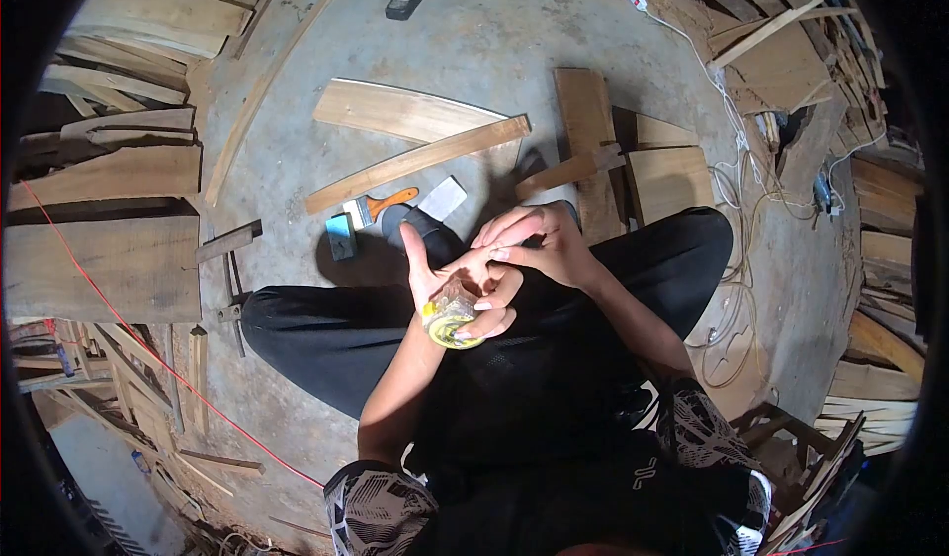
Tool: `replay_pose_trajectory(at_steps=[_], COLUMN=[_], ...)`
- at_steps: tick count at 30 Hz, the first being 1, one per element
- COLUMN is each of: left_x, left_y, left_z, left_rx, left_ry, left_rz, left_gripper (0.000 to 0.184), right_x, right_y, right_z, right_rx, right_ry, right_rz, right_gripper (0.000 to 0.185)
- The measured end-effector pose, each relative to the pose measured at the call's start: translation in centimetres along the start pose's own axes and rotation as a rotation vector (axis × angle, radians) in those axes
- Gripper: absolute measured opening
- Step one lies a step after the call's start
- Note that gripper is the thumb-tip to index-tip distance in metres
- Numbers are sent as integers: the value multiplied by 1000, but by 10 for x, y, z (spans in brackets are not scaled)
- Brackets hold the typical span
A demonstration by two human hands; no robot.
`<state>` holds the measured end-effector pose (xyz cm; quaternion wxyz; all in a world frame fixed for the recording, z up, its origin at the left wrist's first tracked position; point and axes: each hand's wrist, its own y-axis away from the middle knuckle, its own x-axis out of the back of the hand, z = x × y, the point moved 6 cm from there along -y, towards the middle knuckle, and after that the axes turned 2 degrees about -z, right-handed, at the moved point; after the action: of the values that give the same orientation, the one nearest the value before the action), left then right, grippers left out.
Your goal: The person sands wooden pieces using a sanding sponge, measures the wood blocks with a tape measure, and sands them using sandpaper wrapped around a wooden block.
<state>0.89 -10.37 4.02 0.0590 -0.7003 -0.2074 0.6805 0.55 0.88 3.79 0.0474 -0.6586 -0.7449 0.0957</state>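
My left hand point(427, 277) is turned palm up with the thumb stretched out, its other fingers wrapped round a small clear, crinkled-looking container point(457, 304) with a yellow-green round end. What is inside it I cannot make out. My right hand point(547, 250) meets the left at the index finger, thumb and fingertips pinched together; anything between them is too small to name. Just beyond my hands, a paintbrush point(393, 202) with an orange handle lies on the floor. Beside it are a blue-topped block point(341, 236) and a pale rectangular block point(443, 198).
Several wooden boards lie ahead, among them a long plank point(420, 164) and a wide board point(588, 111). Stacked timber point(109, 250) lines the left side. A red cord point(138, 334) crosses at left. White cables point(727, 126) and a hose point(736, 309) run along the right.
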Motion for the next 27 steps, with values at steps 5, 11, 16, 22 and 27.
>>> replay_pose_trajectory(at_steps=[5,11,16,22,27], left_x=[7,10,10,10,10], left_y=[5,5,7,8,7], left_z=[-2,-2,0,1,0], left_rx=[14,26,50,40,34], left_ry=[-13,-30,-43,-41,-39], left_rz=[41,48,-53,-64,-67], left_gripper=[136,138,127,128,130], right_x=[-2,-2,-3,-4,-4], right_y=[0,2,0,-3,-2], right_z=[-7,-4,-10,-15,-17], right_rx=[-74,-95,-76,-31,-22], right_ry=[108,131,176,248,261], right_rz=[-15,-13,-20,-42,-48], right_gripper=[13,18,18,18,17])
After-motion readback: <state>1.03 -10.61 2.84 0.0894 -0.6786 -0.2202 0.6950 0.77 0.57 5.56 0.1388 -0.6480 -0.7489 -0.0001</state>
